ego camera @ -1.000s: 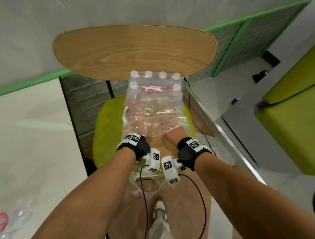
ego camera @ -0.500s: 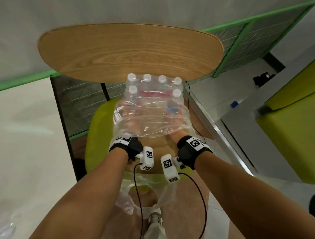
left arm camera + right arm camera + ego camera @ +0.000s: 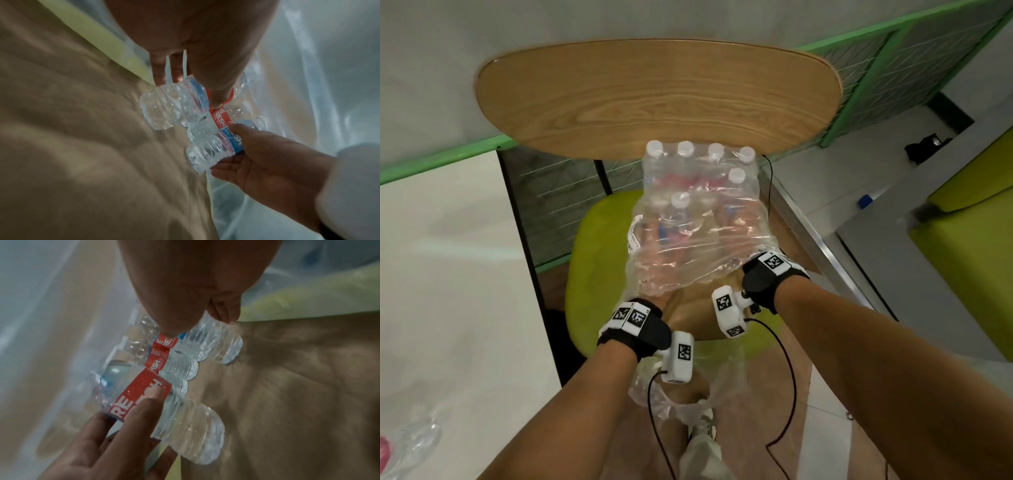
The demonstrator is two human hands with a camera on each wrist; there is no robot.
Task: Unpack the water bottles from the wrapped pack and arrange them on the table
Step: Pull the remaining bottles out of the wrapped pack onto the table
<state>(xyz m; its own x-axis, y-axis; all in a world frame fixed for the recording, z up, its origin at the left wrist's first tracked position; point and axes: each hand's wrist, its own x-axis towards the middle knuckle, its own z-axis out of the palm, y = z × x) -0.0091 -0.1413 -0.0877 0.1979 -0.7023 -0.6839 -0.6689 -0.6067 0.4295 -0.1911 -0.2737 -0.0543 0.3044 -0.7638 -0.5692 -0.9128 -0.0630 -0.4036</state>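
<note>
Pack (image 3: 698, 219) between wooden table (image 3: 654, 99) and green chair (image 3: 599, 274)

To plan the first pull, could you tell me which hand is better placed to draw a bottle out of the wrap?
Probably the left hand: it grips a bottle, and its wrist is outside the open end of the wrap. The right hand also grips one, but sits farther in under the film.
</note>
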